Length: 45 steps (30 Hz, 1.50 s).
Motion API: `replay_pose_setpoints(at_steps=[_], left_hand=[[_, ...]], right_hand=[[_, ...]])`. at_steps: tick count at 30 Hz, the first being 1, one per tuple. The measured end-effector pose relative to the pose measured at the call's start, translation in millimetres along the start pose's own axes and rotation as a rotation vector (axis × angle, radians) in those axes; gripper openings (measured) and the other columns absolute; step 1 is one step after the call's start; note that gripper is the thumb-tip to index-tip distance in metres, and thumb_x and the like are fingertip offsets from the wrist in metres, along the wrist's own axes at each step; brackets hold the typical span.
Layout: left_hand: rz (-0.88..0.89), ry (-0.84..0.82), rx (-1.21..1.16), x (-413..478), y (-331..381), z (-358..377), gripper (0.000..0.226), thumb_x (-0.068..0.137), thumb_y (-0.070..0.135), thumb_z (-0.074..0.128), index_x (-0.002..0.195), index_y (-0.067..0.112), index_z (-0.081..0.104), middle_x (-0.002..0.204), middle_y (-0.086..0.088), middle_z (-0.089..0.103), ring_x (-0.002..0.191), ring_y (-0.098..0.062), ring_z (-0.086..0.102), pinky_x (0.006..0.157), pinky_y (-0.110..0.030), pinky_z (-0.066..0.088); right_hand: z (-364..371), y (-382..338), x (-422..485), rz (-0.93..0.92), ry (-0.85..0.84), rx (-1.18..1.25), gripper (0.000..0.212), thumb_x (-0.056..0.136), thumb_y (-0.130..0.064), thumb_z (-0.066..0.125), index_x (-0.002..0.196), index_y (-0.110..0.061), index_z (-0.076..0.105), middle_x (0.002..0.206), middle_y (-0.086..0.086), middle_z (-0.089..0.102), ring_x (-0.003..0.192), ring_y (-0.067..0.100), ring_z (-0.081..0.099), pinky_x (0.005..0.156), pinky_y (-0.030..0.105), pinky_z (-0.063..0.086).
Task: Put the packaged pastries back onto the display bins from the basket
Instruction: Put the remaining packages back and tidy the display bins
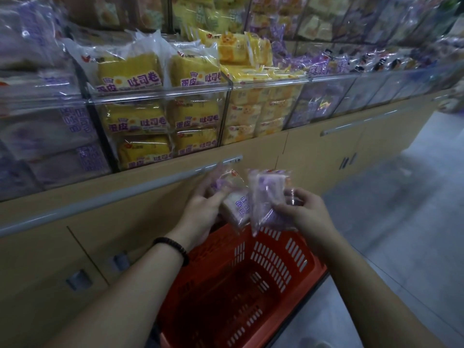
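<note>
While both hands hang over the red basket [251, 280], the big row of clear display bins [160, 96] stands behind it, on a long tan cabinet [75, 222]. The bins have see-through hard walls and are packed with shiny bags — yellow roll packs [140, 74] straight behind the basket, pale purple packs [50, 136] off to its left side. A grey rail [113, 194] runs along the cabinet, between the bins and the basket.

The basket is plastic with rows of little slots in its walls. Its inside looks bare where it can be seen.

Both bare arms reach forward from the bottom, one on each side of the basket. A dark bead bracelet [173, 247] sits on the left wrist.

The left hand [200, 209] is above the basket's far rim, with its back up. Its fingers are curled around a packaged pastry [233, 199] — a soft white bread in a crinkly clear bag with purple print.

The right hand [303, 209] is above the far rim too, just beside the other. Its thumb and fingers pinch a second packaged pastry [268, 197], which stands on end. The two bags touch above the basket.
</note>
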<state>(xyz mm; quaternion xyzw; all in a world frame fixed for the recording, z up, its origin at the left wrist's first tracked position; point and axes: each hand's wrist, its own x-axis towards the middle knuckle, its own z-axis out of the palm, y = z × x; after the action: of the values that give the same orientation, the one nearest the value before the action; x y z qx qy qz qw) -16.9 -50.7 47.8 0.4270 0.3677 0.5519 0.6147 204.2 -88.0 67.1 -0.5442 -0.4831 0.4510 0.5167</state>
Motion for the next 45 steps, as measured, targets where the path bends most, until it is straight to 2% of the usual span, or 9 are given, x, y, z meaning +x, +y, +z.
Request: replay_pose_setpoints(at_steps=[5,12,17,20,28,33,39,42,45], left_hand=[[0.032,0.088,0.003,7,-5,-6,0.105,0.089,-0.018,0.068,0.147,0.063,0.036,0.135,-0.012,0.065,0.118,-0.034,0.071,0.092,-0.061,0.059],[-0.016,0.088,-0.028,9,-4,-5,0.06,0.088,-0.014,0.071,0.134,0.023,0.063,0.131,-0.009,0.071,0.113,-0.032,0.072,0.089,-0.052,0.062],[-0.029,0.153,-0.178,5,1,0,0.054,0.086,-0.014,0.073,0.115,0.032,0.067,0.106,0.002,0.081,0.092,-0.024,0.079,0.071,-0.049,0.064],[-0.084,0.223,-0.186,6,-1,2,0.033,0.081,0.008,0.085,0.098,0.034,0.073,0.109,0.004,0.081,0.104,-0.025,0.076,0.086,-0.053,0.062],[-0.161,0.279,-0.181,10,-3,2,0.053,0.082,0.016,0.088,0.128,0.02,0.063,0.11,-0.009,0.08,0.093,-0.029,0.08,0.078,-0.047,0.065],[-0.167,0.242,-0.116,9,2,-1,0.042,0.086,0.015,0.084,0.126,0.018,0.07,0.111,-0.011,0.08,0.095,-0.03,0.079,0.082,-0.053,0.064],[-0.102,-0.01,0.042,-23,39,-1,0.026,0.104,0.023,0.061,0.128,0.016,0.067,0.114,-0.011,0.076,0.092,-0.026,0.076,0.076,-0.046,0.065],[-0.101,-0.106,0.025,-54,69,-17,0.052,0.105,0.054,0.039,0.138,0.023,0.063,0.129,-0.003,0.074,0.104,-0.028,0.074,0.085,-0.047,0.061],[-0.002,-0.135,0.115,-90,101,-36,0.046,0.098,0.042,0.06,0.136,0.017,0.066,0.128,-0.009,0.073,0.109,-0.037,0.071,0.087,-0.051,0.062]], right_hand=[[-4,1,9,0.179,0.125,0.35,0.032,0.082,0.007,0.078,0.11,0.002,0.063,0.112,0.033,0.071,0.089,0.039,0.076,0.091,0.064,0.057],[-1,0,4,0.204,0.071,0.419,0.074,0.064,-0.008,0.089,0.129,0.008,0.057,0.114,0.031,0.072,0.096,0.042,0.073,0.092,0.067,0.055],[6,-4,3,0.197,-0.015,0.68,0.041,0.09,-0.014,0.067,0.129,-0.003,0.065,0.099,0.018,0.073,0.078,0.03,0.073,0.091,0.056,0.058],[13,-6,2,0.204,0.038,0.729,0.011,0.097,-0.011,0.057,0.1,-0.007,0.068,0.068,0.007,0.067,0.058,0.02,0.068,0.081,0.049,0.058],[18,-3,10,0.125,0.201,0.631,0.033,0.093,-0.028,0.074,0.119,-0.009,0.068,0.096,0.011,0.075,0.08,0.029,0.072,0.075,0.052,0.062],[-3,-25,8,-0.267,0.2,0.08,0.035,0.094,-0.028,0.074,0.114,-0.002,0.064,0.095,0.014,0.076,0.081,0.032,0.073,0.067,0.044,0.061],[13,-59,-11,-0.47,-0.105,-0.568,0.021,0.099,-0.027,0.067,0.116,-0.036,0.077,0.098,-0.015,0.077,0.088,-0.001,0.072,0.073,0.025,0.06],[34,-90,-22,-0.542,-0.201,-0.827,0.016,0.099,-0.044,0.064,0.113,-0.047,0.072,0.103,-0.02,0.076,0.09,0.0,0.07,0.076,0.037,0.06],[65,-128,-40,-0.653,-0.285,-1.033,0.024,0.096,-0.056,0.061,0.119,-0.053,0.067,0.096,-0.019,0.073,0.084,0.002,0.066,0.073,0.04,0.06]])
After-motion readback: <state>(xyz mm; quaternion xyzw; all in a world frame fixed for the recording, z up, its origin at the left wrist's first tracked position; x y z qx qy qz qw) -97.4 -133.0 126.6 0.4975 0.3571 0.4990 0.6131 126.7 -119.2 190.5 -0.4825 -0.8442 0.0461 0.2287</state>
